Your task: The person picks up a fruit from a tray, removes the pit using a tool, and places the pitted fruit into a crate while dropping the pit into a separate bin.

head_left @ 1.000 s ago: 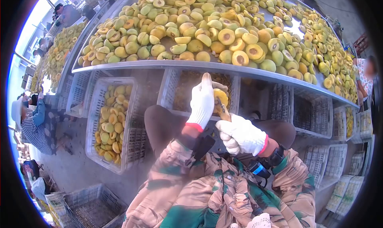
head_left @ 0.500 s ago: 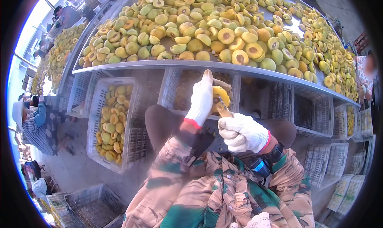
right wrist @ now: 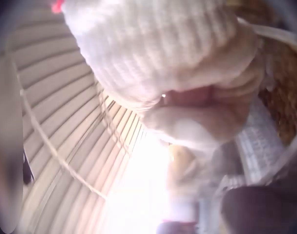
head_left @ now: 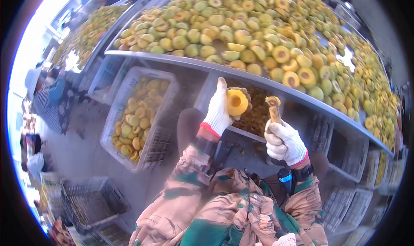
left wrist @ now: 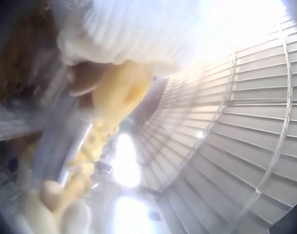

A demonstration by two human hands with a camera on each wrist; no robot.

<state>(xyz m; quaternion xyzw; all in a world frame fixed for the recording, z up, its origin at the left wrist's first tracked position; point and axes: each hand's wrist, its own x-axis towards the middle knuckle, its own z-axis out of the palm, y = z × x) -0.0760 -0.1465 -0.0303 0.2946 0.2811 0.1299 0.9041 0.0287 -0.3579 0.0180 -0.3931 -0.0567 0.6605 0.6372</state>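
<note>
My gloved left hand (head_left: 217, 111) holds a yellow peach half (head_left: 244, 106), thumb pointing up beside it. The cut face is turned toward me and has a round hollow in its middle. In the left wrist view the peach half (left wrist: 114, 95) shows blurred under the white glove. To the right, apart from the fruit, my gloved right hand (head_left: 286, 145) grips a pitting tool (head_left: 274, 113) by its light brown handle, tip up. A brownish-yellow bit sits at that tip. Curled glove fingers (right wrist: 197, 124) hide most of the handle in the right wrist view.
A metal-edged table (head_left: 185, 60) heaped with peach halves lies ahead. Beneath its edge, a white crate (head_left: 249, 135) holds brown and yellow scraps. Another crate (head_left: 170, 116) of peach halves stands left. A dark crate (head_left: 92, 194) lies lower left, more crates (head_left: 349, 157) right. People sit at far left.
The pitting tool has come out of the peach half. My right hand has moved right and away with it, while my left hand keeps the fruit. The head view has turned and tilted.
</note>
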